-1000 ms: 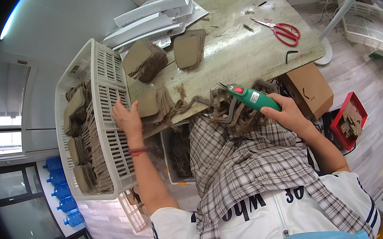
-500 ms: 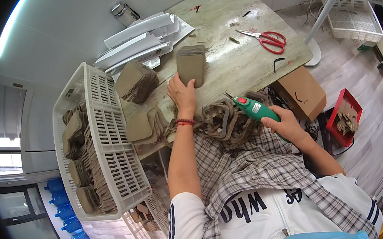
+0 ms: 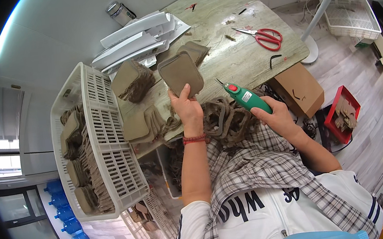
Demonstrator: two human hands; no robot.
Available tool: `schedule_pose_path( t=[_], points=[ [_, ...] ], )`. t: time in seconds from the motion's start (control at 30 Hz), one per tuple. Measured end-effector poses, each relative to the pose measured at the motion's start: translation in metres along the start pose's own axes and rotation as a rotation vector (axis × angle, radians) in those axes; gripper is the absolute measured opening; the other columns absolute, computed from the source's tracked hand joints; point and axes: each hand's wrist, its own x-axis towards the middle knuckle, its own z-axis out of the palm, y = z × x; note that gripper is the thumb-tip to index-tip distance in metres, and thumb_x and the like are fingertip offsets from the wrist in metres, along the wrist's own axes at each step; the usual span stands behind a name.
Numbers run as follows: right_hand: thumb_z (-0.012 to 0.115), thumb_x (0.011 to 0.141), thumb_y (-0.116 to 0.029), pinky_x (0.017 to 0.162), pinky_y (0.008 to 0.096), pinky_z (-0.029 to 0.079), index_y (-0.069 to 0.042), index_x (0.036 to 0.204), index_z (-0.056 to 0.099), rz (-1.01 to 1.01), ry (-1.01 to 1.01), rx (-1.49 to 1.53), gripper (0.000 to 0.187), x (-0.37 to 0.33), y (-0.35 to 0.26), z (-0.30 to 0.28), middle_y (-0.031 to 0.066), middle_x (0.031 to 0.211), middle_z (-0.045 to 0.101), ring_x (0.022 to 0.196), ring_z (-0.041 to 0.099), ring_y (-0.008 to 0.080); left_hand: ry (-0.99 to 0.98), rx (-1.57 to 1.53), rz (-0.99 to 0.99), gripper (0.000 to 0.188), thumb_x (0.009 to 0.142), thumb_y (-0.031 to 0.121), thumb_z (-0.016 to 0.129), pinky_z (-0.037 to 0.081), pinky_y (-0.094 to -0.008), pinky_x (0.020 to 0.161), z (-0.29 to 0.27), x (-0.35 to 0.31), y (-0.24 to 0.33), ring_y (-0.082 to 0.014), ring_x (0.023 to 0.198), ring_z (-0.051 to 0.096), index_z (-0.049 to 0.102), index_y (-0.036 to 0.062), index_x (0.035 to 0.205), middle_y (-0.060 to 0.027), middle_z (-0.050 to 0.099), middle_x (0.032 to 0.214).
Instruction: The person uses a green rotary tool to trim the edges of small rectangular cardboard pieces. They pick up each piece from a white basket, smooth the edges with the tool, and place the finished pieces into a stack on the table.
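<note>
My left hand point(image 3: 187, 107) grips a flat brown pad with rounded corners point(image 3: 180, 72), thumb on its face, held up above the table's near edge. Behind it, more pads of the same kind point(image 3: 195, 51) lie on the table. In my right hand point(image 3: 275, 119) is a green handheld electric tool point(image 3: 247, 97) with a red button and a thin dark tip pointing toward the pad, apart from it. Tangled brown offcut strips point(image 3: 225, 120) hang over my lap below both hands. To the left are a stack of pads point(image 3: 133, 81) and a fanned pile point(image 3: 144, 125).
A white plastic crate point(image 3: 118, 152) full of pads stands at the left. On the table point(image 3: 228, 67) lie red-handled scissors point(image 3: 265, 38) and white papers point(image 3: 136, 40). A cardboard box point(image 3: 298, 91), a red tray point(image 3: 333, 123) and a fan stand point(image 3: 320, 15) are on the right.
My left hand has lifted one pad off the small stack and drawn it nearer. The rest of that stack now lies spread behind it. The green tool has shifted slightly left.
</note>
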Motion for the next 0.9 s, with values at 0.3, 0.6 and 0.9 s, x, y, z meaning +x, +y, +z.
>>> schedule_pose_path(
  t=[0.3, 0.6, 0.9],
  points=[
    [0.072, 0.086, -0.026, 0.06, 0.0263, 0.047, 0.0, 0.112, 0.062, -0.054, 0.062, -0.031, 0.038, -0.01, -0.025, 0.012, 0.005, 0.078, 0.065, 0.067, 0.058, 0.0089, 0.025, -0.266, -0.09, 0.041, 0.088, -0.002, 0.064, 0.05, -0.0373, 0.094, 0.022, -0.019, -0.004, -0.0216, 0.107, 0.06, 0.051, 0.0064, 0.126, -0.0064, 0.062, 0.118],
    [0.072, 0.087, -0.025, 0.055, 0.024, 0.046, 0.0, 0.112, 0.062, -0.061, 0.068, 0.016, 0.038, -0.014, -0.031, 0.015, 0.0023, 0.074, 0.062, 0.062, 0.056, 0.0062, 0.013, -0.336, -0.116, 0.042, 0.087, -0.005, 0.063, 0.053, -0.0393, 0.092, 0.027, -0.03, -0.011, -0.0236, 0.106, 0.061, 0.052, 0.0066, 0.126, -0.0076, 0.061, 0.119],
    [0.072, 0.087, -0.026, 0.057, 0.0257, 0.046, 0.002, 0.111, 0.062, -0.114, 0.117, -0.011, 0.037, -0.008, -0.035, 0.015, 0.0041, 0.074, 0.064, 0.063, 0.057, 0.0088, -0.067, -0.306, -0.195, 0.039, 0.089, -0.002, 0.062, 0.051, -0.0392, 0.094, 0.026, -0.044, -0.019, -0.0241, 0.108, 0.061, 0.051, 0.0061, 0.125, -0.0081, 0.061, 0.119]
  ],
)
